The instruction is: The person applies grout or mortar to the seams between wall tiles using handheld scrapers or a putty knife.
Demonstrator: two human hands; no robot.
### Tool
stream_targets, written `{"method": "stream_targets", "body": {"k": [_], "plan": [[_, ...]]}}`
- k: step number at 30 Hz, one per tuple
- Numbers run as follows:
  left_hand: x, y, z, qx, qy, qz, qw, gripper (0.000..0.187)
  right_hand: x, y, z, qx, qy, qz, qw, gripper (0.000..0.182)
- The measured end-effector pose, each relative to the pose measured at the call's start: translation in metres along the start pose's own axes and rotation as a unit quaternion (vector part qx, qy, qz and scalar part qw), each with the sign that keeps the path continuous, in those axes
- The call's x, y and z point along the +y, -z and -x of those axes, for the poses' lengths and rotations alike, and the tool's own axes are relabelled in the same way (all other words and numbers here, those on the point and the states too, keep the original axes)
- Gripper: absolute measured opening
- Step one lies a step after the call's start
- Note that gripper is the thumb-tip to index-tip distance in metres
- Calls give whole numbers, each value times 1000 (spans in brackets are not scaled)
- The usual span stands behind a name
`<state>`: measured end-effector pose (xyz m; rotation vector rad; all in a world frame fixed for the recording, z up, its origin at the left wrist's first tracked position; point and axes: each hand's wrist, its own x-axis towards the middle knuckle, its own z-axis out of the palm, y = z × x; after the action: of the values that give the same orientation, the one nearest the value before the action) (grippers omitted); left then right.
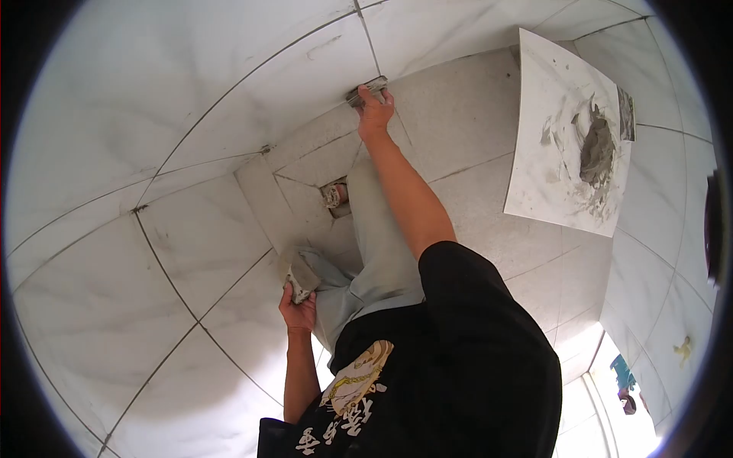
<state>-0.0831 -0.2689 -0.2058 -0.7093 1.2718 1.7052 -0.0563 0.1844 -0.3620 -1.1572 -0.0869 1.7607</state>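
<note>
My right hand reaches forward, its fingers closed around a flat, grey-smeared scraper. The scraper lies against the foot of the marbled wall tile, close to a vertical joint. Lower on the left, my left hand is closed on a grey slab-like piece with pale, rough paste along its edge. I cannot make out exactly what that piece is. My left hand is beside my bent knee.
To the right, a white tile board carries a heap of wet grey paste. One foot shows near a dark square recess in the grey floor tiles. Marbled tiles cover the walls at left and right. A bright doorway is at lower right.
</note>
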Motion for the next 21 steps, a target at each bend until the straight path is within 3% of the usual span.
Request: {"method": "stream_targets", "body": {"k": [2, 4, 5, 7, 10, 14, 19, 21], "plan": [[-1, 8, -3, -23, 5, -6, 1000, 33, -7, 7, 7, 17, 7, 9, 1000, 76], [1, 9, -6, -28, 9, -10, 1000, 34, -27, 27, 23, -143, -140, 161, 966, 55], [0, 9, -6, -30, 7, -11, 999, 34, -33, 35, 25, -142, -138, 163, 967, 55], [-1, 5, -6, -31, 6, 0, 1000, 34, -41, 45, 25, -86, -109, 27, 990, 38], [-2, -3, -2, -15, -5, 15, 1000, 34, -48, 56, 6, -73, -137, -87, 984, 32], [-1, 3, -3, -27, 3, 19, 999, 33, -48, 52, -9, -93, -128, -91, 983, 28], [-2, 2, -2, -28, -3, 25, 999, 31, -33, 41, -12, -96, -56, -1, 994, 27], [-3, -3, -3, -28, -12, 23, 999, 31, -31, 42, -22, -108, -83, -51, 989, 29]]}}
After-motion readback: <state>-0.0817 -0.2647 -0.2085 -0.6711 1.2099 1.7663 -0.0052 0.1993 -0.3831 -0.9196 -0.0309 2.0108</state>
